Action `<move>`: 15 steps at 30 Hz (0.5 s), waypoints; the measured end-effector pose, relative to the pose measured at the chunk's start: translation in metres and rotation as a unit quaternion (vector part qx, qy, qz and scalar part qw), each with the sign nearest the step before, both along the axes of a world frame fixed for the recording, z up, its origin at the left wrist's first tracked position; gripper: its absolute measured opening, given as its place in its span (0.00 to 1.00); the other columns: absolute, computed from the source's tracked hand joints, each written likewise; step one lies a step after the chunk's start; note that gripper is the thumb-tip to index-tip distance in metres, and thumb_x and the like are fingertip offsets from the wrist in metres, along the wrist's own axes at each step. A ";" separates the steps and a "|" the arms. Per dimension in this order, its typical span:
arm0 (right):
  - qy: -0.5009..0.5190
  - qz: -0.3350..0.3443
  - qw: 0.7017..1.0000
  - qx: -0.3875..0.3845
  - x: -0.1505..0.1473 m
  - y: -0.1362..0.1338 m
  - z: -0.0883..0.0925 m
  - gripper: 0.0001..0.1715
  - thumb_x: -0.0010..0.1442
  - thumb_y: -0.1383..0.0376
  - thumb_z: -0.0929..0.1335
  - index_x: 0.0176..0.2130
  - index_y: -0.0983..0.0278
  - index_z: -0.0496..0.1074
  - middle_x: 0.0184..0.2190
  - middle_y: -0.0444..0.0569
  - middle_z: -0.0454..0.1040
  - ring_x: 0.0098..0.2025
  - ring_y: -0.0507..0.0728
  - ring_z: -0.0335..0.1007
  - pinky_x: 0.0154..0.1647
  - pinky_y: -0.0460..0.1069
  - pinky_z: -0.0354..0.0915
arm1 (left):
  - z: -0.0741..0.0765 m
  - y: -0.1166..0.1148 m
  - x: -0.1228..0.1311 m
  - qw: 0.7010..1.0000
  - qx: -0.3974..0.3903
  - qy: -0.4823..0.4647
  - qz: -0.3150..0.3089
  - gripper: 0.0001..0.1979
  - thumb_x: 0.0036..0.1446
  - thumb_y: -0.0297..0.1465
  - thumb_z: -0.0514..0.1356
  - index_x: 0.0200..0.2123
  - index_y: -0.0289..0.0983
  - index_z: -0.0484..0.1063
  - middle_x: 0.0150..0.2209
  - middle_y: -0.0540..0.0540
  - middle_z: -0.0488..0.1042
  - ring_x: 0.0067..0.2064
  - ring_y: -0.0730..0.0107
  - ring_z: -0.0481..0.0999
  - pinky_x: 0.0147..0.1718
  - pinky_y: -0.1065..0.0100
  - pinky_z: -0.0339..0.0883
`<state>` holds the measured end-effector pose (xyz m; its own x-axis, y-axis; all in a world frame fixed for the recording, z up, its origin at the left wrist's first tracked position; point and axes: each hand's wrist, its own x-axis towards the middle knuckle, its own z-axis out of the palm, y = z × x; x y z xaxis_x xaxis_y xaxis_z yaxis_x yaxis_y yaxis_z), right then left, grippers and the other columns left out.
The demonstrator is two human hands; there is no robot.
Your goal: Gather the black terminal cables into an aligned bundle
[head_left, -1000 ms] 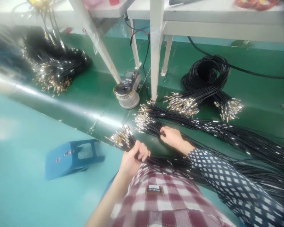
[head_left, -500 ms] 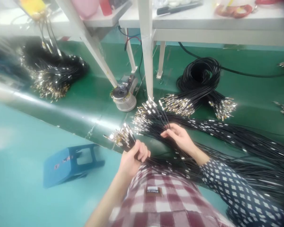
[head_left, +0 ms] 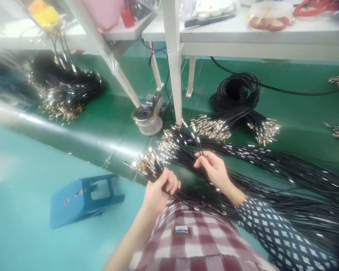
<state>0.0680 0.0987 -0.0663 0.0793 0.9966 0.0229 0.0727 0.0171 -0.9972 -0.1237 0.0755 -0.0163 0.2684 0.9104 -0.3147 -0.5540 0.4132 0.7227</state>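
Observation:
My left hand [head_left: 162, 188] is wrapped round a bundle of black cables [head_left: 149, 167], whose metal connector ends fan out above the fist. Between the thumb and fingers of my right hand [head_left: 211, 167] are a few black cables [head_left: 197, 141], pinched just below their silvery ends. Those ends point up and away from me. Behind them lies a larger heap of cables [head_left: 169, 145] with its connector tips toward the left. The long black lengths [head_left: 271, 158] of the cables run off to the right, dotted with small shiny pieces.
A coiled cable bundle [head_left: 234, 94] lies beyond the heap. A white round device [head_left: 148, 122] stands near the table legs [head_left: 173, 67]. An overturned blue stool [head_left: 81, 199] lies on the floor at left. Another cable pile [head_left: 70, 90] is at far left. A white table [head_left: 243, 37] spans the back.
Fewer cable ends show above my right hand than before, where a larger spread stood up. My left hand keeps its bundle in nearly the same place. The view has shifted slightly.

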 end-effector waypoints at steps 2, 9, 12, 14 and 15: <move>0.018 0.044 0.999 -0.019 -0.003 -0.009 0.007 0.16 0.63 0.54 0.65 0.40 0.65 0.71 0.21 0.44 0.73 0.23 0.51 0.70 0.28 0.47 0.70 | 0.002 0.001 0.004 1.000 0.002 0.011 0.022 0.12 0.61 0.33 0.57 0.27 0.35 0.69 0.15 0.56 0.54 0.18 0.78 0.56 0.28 0.67 0.56; 0.005 0.148 0.988 -0.034 0.000 -0.042 0.012 0.15 0.64 0.58 0.65 0.40 0.66 0.73 0.21 0.45 0.74 0.17 0.48 0.66 0.19 0.43 0.65 | 0.011 0.005 0.019 0.996 0.005 0.037 0.079 0.12 0.57 0.32 0.61 0.45 0.39 0.70 0.15 0.60 0.51 0.18 0.79 0.53 0.26 0.69 0.55; -0.011 0.174 0.984 -0.027 0.002 -0.052 0.013 0.12 0.64 0.61 0.65 0.40 0.66 0.74 0.21 0.45 0.75 0.17 0.47 0.65 0.17 0.42 0.63 | 0.012 0.007 0.022 0.995 -0.009 0.046 0.090 0.09 0.56 0.33 0.62 0.40 0.37 0.71 0.15 0.60 0.51 0.17 0.80 0.54 0.26 0.69 0.56; -0.009 0.174 0.985 -0.019 0.002 -0.056 0.014 0.11 0.64 0.62 0.65 0.40 0.66 0.74 0.22 0.46 0.75 0.17 0.47 0.66 0.17 0.42 0.64 | 0.014 0.008 0.023 0.994 -0.017 0.057 0.093 0.07 0.54 0.32 0.64 0.33 0.36 0.70 0.14 0.60 0.52 0.17 0.81 0.54 0.27 0.68 0.58; -0.006 0.171 0.985 -0.016 0.001 -0.057 0.015 0.11 0.64 0.62 0.65 0.39 0.66 0.74 0.22 0.46 0.75 0.17 0.48 0.67 0.18 0.42 0.65 | 0.014 0.008 0.024 0.994 -0.020 0.063 0.089 0.07 0.53 0.31 0.64 0.31 0.35 0.70 0.14 0.60 0.52 0.17 0.81 0.54 0.27 0.68 0.58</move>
<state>0.0692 0.0418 -0.0511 -0.2613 0.9652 -0.0106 0.0800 0.0107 -0.9967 -0.0998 0.0834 -0.0022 0.0604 0.9264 -0.3716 -0.5275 0.3457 0.7761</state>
